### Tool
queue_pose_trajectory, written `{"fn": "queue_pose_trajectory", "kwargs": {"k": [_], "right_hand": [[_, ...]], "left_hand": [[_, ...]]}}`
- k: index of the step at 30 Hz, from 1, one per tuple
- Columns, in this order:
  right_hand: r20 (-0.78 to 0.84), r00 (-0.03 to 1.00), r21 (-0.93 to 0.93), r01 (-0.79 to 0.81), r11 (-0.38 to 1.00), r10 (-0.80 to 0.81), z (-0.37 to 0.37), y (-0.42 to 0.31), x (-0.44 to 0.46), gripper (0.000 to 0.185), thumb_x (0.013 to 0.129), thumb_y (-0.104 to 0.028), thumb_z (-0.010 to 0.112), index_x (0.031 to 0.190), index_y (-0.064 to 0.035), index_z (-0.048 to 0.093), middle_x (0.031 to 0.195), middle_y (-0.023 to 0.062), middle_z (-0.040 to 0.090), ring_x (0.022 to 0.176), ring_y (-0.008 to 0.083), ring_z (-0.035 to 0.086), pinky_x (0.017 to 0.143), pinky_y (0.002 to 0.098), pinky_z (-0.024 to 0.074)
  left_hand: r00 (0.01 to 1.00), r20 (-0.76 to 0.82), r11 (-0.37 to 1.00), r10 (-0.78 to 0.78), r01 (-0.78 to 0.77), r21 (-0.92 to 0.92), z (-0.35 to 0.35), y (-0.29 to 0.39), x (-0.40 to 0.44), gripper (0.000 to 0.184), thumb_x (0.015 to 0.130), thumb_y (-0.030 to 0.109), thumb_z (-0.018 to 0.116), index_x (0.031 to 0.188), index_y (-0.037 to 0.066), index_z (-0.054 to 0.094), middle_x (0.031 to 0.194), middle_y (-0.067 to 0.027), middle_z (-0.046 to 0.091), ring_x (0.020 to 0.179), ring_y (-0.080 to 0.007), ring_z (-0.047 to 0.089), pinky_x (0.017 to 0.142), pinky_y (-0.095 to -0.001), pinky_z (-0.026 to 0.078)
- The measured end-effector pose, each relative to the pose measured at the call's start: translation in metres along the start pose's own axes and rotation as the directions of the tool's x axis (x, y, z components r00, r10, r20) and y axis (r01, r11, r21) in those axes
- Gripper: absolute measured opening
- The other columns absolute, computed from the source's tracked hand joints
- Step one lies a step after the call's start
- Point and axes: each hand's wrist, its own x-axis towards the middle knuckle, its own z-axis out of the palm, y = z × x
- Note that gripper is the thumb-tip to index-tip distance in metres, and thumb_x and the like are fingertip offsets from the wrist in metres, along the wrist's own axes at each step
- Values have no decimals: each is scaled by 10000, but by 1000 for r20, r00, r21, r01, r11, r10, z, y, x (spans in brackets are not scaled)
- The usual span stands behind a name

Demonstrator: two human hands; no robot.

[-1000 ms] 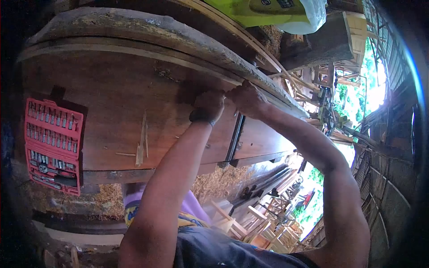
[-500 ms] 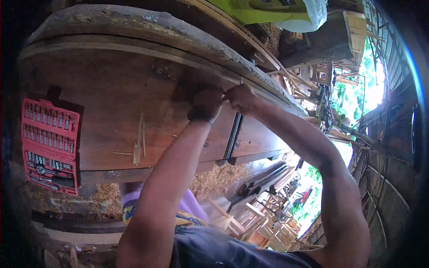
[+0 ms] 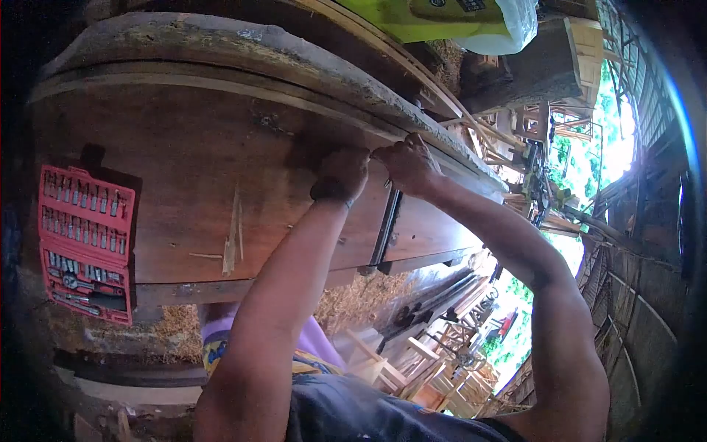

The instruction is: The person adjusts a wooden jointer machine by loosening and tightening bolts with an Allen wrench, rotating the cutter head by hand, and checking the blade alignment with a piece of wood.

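Far L of the fingers: open red plastic socket-set case (image 3: 82,247), sockets in rows, on the brown wooden desk (image 3: 177,184). Nearer, L of and below the fingers: pale, thin wood slivers (image 3: 233,239), lying loose.

L hand (image 3: 346,175), w/ dark wristband (image 3: 331,193): fingers curled in; contents, if any, cannot be told (shadow).

Below and between both hands: black, straight, ridged metal bar (image 3: 384,232), set across the desk. Long axis runs from just under the R fingers to the desk's near edge, lower end leaning slightly L; upper end points at the R hand.

R hand (image 3: 409,166): fingers bent, meeting the L fingertips; whether pinching a small part cannot be told.

Change vs. 0.5 s ago: R hand has rolled, knuckles now higher; L hand approx. same pos. Prob. means fine, repeated adjustment at one spot by the bar's upper end.
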Motion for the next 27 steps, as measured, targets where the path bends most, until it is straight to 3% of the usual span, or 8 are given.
{"fn": "queue_pose_trajectory", "kwargs": {"k": [7, 10, 14, 16, 18, 19, 22, 27], "right_hand": [[-85, 948, -190, 286, 939, -306, -6, 0, 1, 295, 825, -147, 651, 1114, -91, 645, 953, 94, 714, 856, 260, 670, 858, 427, 454], [103, 982, 0, 162, 987, -161, -4, 0, 10, 235, 897, -169, 642, 1098, -49, 636, 935, 107, 704, 741, 223, 650, 741, 383, 503], [-72, 967, 667, 227, 709, -243, 112, 46, 28, 235, 964, -214, 613, 1010, 14, 649, 845, 125, 695, 725, 142, 666, 608, 309, 524], [491, 868, 836, -493, 239, 72, 9, 17, 19, 229, 969, -203, 587, 991, 15, 655, 827, 139, 700, 753, 161, 685, 615, 322, 537], [611, 764, 766, -636, 89, 207, -17, 3, 17, 230, 975, -192, 562, 973, 15, 662, 809, 153, 705, 782, 179, 704, 622, 335, 549], [584, 770, 755, -631, 177, 255, -24, -3, 16, 233, 978, -186, 549, 964, 16, 665, 800, 160, 707, 796, 189, 713, 626, 342, 555], [221, 946, 452, -315, 834, 238, -8, -3, 6, 197, 937, -162, 555, 1060, -42, 652, 884, 178, 719, 831, 270, 714, 686, 426, 553], [-66, 989, 125, -122, 985, 131, -5, -9, -11, 270, 839, -153, 634, 1106, -110, 646, 1010, 140, 724, 1001, 269, 686, 918, 485, 455]], "left_hand": [[998, 49, 998, -26, 24, 55, -1, 1, 2, 265, 960, 258, 515, 990, 107, 731, 973, -178, 715, 915, -400, 675, 835, -501, 544], [995, 72, 998, -66, 64, 28, -7, 5, 1, 249, 945, 216, 517, 1005, 98, 728, 1005, -180, 716, 944, -357, 694, 836, -475, 559], [995, 95, 991, -18, 30, -129, -15, 6, -1, 258, 941, 202, 507, 1027, 106, 730, 1028, -176, 718, 974, -339, 701, 847, -465, 565], [995, 95, 1000, 0, -3, 31, -3, 0, 4, 263, 942, 212, 508, 1027, 101, 731, 1032, -179, 716, 978, -343, 699, 846, -470, 565], [998, 68, 997, 6, -11, 75, 1, -1, 7, 279, 959, 233, 498, 1044, 101, 728, 1036, -179, 711, 974, -357, 686, 843, -482, 554], [999, 39, 999, -1, -1, 38, 1, -1, 6, 293, 977, 250, 487, 1062, 104, 726, 1038, -177, 708, 967, -368, 674, 841, -492, 543], [999, 32, 999, -34, 33, 14, 2, 1, 3, 301, 995, 268, 476, 1055, 111, 726, 1021, -167, 708, 940, -375, 667, 835, -498, 533], [997, 82, 1000, -14, 13, 15, -1, 2, 4, 282, 968, 233, 484, 1025, 101, 726, 1030, -172, 710, 953, -360, 688, 840, -480, 554]]}}
